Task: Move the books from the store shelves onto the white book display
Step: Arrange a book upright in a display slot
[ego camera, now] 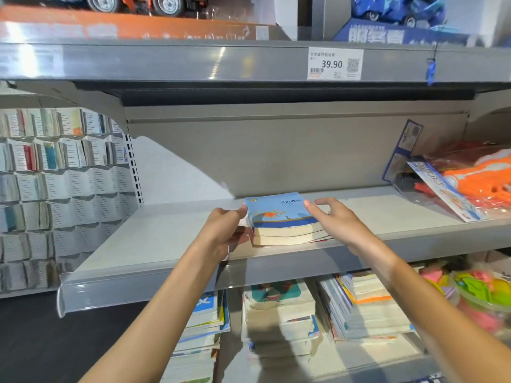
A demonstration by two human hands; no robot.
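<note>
Grey metal store shelf (pixel 166 239): we find it broad and largely bare, a small stack lying near its front edge, toy packs at its far right.

White slotted book display (pixel 63 172): at far left, well apart from the stack, many pockets already filled.

Lower-shelf book piles (pixel 279 313): several stacks under the grey shelf, not yet moved.

Short stack of pale-paged books with a blue illustrated cover on top (pixel 282 219): lying flat, between our two hands.

Left hand (pixel 224 230): fingers curled against the stack's left side, gripping it.

Right hand (pixel 331 217): fingers extended, resting open along the right edge and not yet closed.

Step, as we judge: pickup. Next calls for closing the right hand, lifting the stack level, then carrying it left to the display.
</note>
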